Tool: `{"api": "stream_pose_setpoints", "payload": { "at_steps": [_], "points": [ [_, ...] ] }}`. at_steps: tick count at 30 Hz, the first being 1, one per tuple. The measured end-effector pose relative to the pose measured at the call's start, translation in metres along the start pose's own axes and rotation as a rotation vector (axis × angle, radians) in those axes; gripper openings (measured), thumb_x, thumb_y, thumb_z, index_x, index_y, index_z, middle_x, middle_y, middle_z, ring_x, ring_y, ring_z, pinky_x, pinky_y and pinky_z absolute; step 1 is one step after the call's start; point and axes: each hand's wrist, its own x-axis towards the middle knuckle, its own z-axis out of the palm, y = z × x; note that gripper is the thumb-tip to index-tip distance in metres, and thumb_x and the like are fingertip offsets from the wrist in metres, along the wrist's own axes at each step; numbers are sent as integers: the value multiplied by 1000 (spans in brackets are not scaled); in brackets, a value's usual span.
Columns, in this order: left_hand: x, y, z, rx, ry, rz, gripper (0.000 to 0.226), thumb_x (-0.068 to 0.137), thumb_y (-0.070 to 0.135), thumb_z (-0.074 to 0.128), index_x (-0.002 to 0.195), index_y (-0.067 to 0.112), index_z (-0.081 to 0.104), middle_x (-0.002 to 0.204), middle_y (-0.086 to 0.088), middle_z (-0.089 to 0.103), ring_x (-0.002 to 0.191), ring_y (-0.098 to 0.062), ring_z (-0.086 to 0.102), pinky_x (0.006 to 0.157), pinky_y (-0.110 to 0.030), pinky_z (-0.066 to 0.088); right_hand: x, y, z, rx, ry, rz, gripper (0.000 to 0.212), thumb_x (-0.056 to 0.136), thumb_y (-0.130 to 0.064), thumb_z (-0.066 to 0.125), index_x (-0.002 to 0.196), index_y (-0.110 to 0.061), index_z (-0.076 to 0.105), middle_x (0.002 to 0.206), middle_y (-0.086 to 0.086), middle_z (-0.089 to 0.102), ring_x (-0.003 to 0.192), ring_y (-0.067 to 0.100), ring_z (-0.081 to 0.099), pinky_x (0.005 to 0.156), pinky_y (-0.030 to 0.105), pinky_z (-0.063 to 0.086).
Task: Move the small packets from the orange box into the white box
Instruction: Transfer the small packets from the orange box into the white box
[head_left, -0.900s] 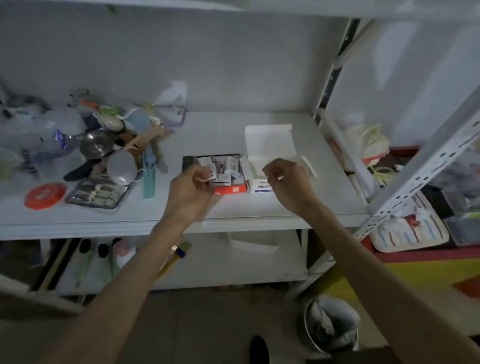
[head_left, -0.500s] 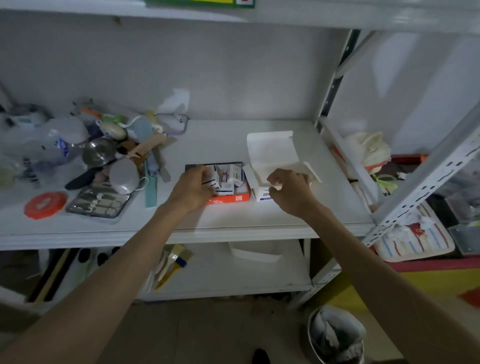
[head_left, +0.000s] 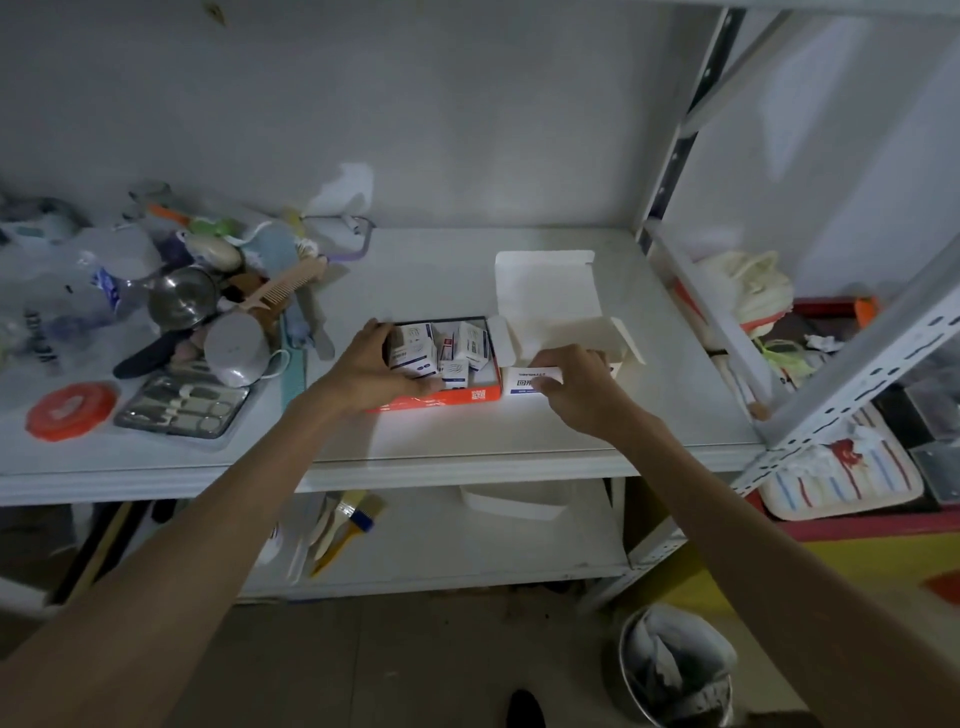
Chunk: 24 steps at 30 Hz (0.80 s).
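Note:
The orange box sits mid-shelf with several small white packets standing in it. My left hand reaches into its left end; the fingers curl round the back and the thumb presses the front of the leftmost packet, which still sits in the box. The white box stands touching the orange box's right side, its lid folded back open. My right hand grips the white box's front wall and covers most of its inside.
A heap of clutter fills the shelf's left: a comb, a metal cup, a manicure kit, an orange lid. A metal upright bounds the right. Brushes lie on the lower shelf; a bin stands on the floor.
My left hand has dropped from above the orange box into its left end and closed round a packet. My right hand has come down onto the white box's front wall.

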Motion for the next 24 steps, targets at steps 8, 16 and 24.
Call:
{"api": "stream_pose_setpoints", "payload": {
  "at_steps": [8, 16, 24],
  "points": [
    [7, -8, -2, -63, -52, -11, 109, 41, 49, 90, 134, 17, 43, 130, 2, 47, 121, -16, 52, 105, -30, 39, -15, -3, -2, -48, -29, -30, 25, 94, -12, 53, 111, -16, 70, 115, 7, 71, 108, 29, 54, 98, 31, 26],
    [1, -19, 2, -89, -96, 61, 120, 32, 61, 89, 136, 25, 43, 134, 8, 47, 120, -11, 55, 107, -37, 43, -33, -6, -6, -64, -76, -63, 21, 96, -12, 52, 109, -15, 68, 111, 2, 70, 105, 25, 56, 93, 25, 21],
    [-15, -18, 0, 197, 113, 241, 78, 63, 47, 82, 131, 20, 54, 144, -3, 43, 138, -24, 26, 106, -29, 19, -26, -17, -32, -127, 6, -79, 45, 77, -60, 64, 96, -20, 70, 97, -9, 68, 91, 11, 61, 95, 32, 40]
  ]
}}
